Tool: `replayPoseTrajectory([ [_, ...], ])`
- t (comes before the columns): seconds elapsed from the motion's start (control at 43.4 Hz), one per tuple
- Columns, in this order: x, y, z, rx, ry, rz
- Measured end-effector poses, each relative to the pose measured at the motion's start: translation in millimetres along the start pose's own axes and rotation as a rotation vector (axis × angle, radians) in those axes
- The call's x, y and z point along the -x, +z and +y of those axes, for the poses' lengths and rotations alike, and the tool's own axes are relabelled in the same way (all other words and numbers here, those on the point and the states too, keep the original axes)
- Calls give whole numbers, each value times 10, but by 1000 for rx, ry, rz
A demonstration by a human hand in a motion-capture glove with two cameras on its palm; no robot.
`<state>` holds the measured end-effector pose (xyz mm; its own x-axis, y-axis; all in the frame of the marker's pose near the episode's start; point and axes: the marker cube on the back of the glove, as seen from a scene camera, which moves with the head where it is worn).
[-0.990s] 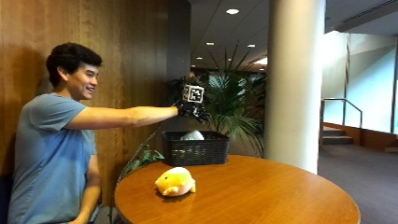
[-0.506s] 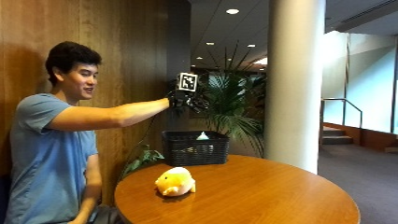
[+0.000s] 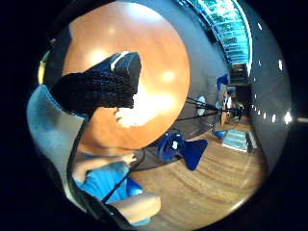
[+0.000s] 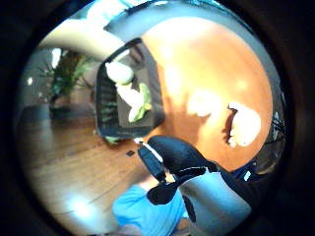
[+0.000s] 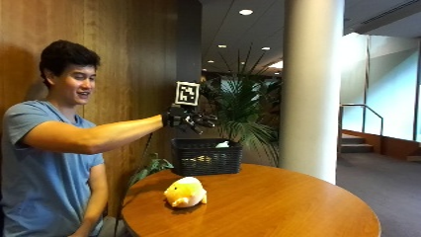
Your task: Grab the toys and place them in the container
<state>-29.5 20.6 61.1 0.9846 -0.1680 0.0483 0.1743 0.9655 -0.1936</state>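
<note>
Outside view: your grip [image 5: 189, 120] hangs above the black basket [image 5: 205, 158], fingers spread, holding nothing. The yellow plush [image 5: 185, 193] sits on the bench [image 5: 276, 207], near the basket. Thumb-side view: pale toys [image 4: 130, 93] lie inside the basket.

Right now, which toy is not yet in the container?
The yellow plush toy: it lies alone on the round wooden table, in front of the black basket. The other toys are inside the basket.
</note>
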Motion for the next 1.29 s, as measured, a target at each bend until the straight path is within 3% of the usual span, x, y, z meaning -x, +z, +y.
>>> replayPoseTrajectory([
  [0.184,-709,414,166,16,108,0],
  [0.322,-1051,856,366,12,-55,19],
  [0.414,-1202,1192,321,17,190,24],
  [0.483,-1338,1411,303,38,262,29],
  [0.575,-1538,1690,377,84,109,110],
  [0.714,-1412,2035,310,83,253,-17],
  [0.99,-1321,2404,284,17,206,-84],
  [1.289,-1239,2377,280,-194,209,-126],
])
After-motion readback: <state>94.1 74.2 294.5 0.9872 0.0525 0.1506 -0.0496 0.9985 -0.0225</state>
